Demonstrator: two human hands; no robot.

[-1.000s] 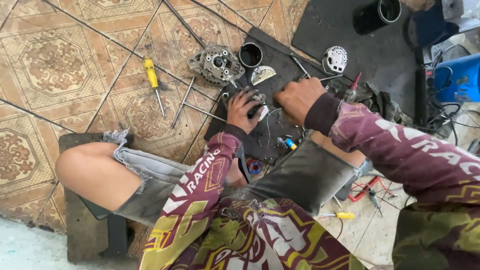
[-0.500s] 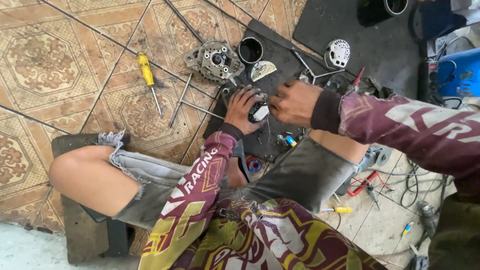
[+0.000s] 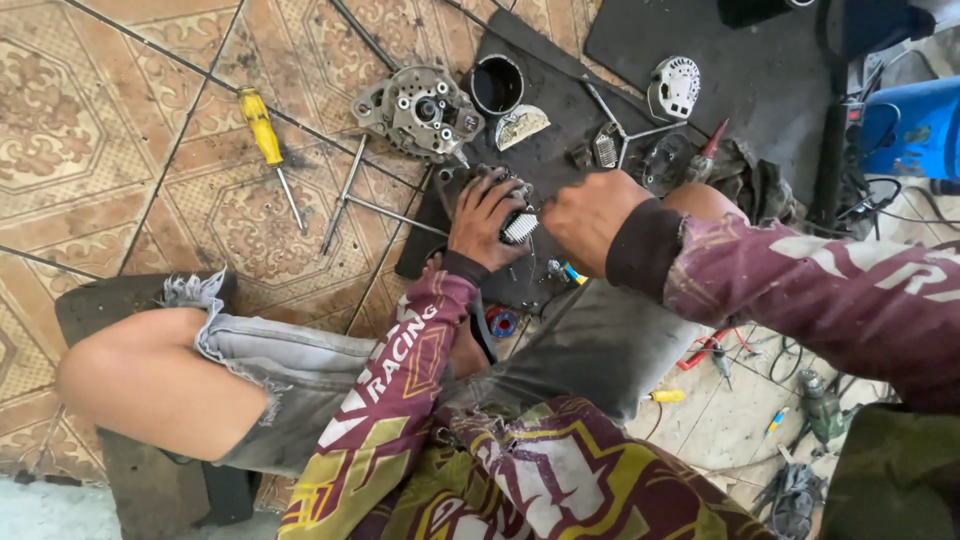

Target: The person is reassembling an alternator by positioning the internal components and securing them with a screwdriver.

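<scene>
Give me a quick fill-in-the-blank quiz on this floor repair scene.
1. The screwdriver on the tiles has a ____ handle.
2. The left hand rests on a dark ____ part.
3. The round metal housing lies on the ____ floor.

Missing words: yellow; motor; tiled

Over the last second the right hand (image 3: 590, 215) has drawn leftward across the middle of the frame, closing the gap until it sits just beside the left hand (image 3: 485, 220) over the small metal part (image 3: 518, 226). Its fist has turned, so the knuckles now face the upper left. The left hand's fingers (image 3: 492, 192) have spread wider over the dark piece beneath them. The view itself has tipped: the black cup (image 3: 497, 84) and the white round cover (image 3: 675, 88) now lie nearer the top edge, and the right sleeve (image 3: 830, 300) fills more of the right side.
</scene>
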